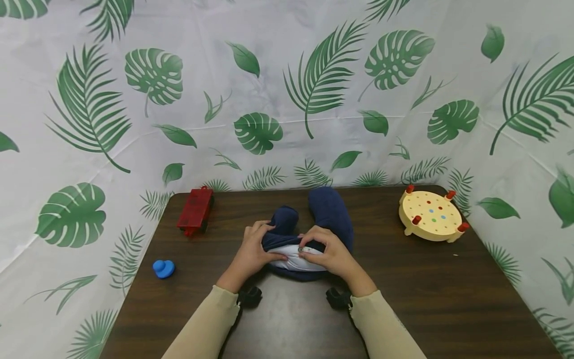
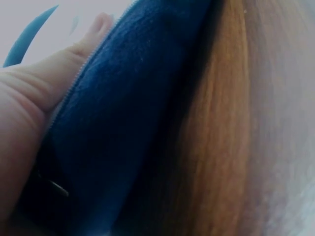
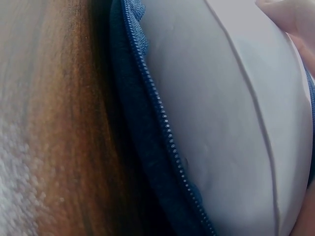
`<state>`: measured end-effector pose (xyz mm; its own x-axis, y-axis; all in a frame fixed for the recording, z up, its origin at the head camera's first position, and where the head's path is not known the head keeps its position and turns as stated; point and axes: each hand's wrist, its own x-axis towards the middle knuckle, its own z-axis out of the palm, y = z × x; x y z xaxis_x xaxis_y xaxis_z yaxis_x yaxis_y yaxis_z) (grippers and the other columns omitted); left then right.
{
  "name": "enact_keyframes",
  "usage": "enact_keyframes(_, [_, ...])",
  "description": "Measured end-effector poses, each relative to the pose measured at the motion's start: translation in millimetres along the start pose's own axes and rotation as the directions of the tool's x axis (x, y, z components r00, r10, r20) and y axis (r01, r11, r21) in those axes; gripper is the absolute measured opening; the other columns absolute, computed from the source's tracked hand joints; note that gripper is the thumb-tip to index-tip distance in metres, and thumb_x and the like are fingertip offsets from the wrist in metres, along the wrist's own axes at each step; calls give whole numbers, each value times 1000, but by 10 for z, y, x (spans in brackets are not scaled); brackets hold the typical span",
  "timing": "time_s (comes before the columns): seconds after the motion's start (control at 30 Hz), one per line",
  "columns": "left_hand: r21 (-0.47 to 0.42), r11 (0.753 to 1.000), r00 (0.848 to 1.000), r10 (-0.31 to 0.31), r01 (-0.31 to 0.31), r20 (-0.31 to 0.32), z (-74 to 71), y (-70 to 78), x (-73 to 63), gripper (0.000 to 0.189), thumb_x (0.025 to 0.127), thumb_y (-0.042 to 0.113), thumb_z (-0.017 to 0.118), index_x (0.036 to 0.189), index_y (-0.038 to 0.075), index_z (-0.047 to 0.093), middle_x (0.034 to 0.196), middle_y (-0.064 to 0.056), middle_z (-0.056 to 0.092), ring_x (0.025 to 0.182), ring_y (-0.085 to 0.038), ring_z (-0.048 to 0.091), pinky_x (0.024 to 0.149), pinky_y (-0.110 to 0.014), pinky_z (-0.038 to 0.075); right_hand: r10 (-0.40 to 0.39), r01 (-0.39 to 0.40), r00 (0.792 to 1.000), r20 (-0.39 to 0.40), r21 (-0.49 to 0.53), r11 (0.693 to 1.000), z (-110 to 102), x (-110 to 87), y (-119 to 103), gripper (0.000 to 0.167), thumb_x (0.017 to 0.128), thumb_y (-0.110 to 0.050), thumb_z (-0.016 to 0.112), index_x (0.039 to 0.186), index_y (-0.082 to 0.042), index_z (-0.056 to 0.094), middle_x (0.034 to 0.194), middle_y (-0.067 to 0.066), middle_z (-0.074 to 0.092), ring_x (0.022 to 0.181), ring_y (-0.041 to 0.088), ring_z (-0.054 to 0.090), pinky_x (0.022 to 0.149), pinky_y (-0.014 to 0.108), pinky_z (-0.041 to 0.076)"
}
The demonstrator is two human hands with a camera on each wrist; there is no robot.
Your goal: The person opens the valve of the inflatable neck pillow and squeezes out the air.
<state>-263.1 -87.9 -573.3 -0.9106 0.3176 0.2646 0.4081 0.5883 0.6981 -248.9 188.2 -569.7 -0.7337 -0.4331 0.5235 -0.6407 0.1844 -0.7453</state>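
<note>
A navy U-shaped neck pillow (image 1: 337,214) lies on the table, its two arms pointing away from me. Its cover gapes along an unfastened zipper (image 3: 167,128), and a smooth white inner cushion (image 1: 293,263) bulges out, crossed by a seam. My left hand (image 1: 253,252) grips the left side, thumb across the white cushion and fingers behind the navy fabric. With thumb and forefinger, my right hand (image 1: 331,253) pinches the pillow near its middle, where a small dark spot shows between the fingertips. In the left wrist view, the left thumb (image 2: 64,64) presses beside the zipper edge.
A red toy wagon (image 1: 195,210) stands at the back left of the dark wooden table (image 1: 385,309), with a small blue toy duck (image 1: 164,269) nearer. At the back right is a round cream toy board (image 1: 432,214) with red pegs. A leaf-patterned cloth (image 1: 197,159) hangs behind.
</note>
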Motion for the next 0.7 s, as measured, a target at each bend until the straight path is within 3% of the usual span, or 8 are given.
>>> enact_keyframes(0.17, [44,999,1000,15,-14,-21,26,1,5,95,67,38,107,143,7,59,143,-15,62,119,-35,50,103,-56,49,7,-7,1000,-8,-6,1000,2,-12,14,30,83,-5,95,103,-21,80,109,1,76,119,26,73,110,24,51])
enact_keyframes(0.3, [12,997,997,-80,81,-13,37,22,-7,112,67,37,107,154,7,45,149,-20,58,123,-36,51,105,-59,51,22,-22,1000,-4,-14,1000,2,-28,29,28,85,-9,95,103,-24,80,108,-2,75,121,24,74,111,25,50])
enact_keyframes(0.43, [-47,988,989,-149,149,14,19,49,-14,133,68,37,107,170,18,24,159,-22,49,132,-41,49,111,-63,49,17,-17,1000,2,-12,1000,-4,-21,30,26,87,-12,94,104,-25,80,108,-4,74,122,22,73,113,28,51])
enact_keyframes(0.6, [-42,992,992,-116,118,50,-6,33,3,152,69,42,105,177,30,-1,177,-13,34,151,-48,39,124,-72,34,14,-14,1000,13,-21,1000,-14,-14,33,24,87,-15,94,104,-26,79,107,-7,73,124,20,73,114,29,51])
enact_keyframes(0.7, [-42,994,994,-95,98,58,-16,22,10,148,69,42,106,177,29,6,180,-8,30,153,-49,37,124,-74,31,15,-15,1000,14,-24,1000,-10,-15,37,24,87,-16,94,104,-26,79,107,-7,73,123,20,73,114,29,51])
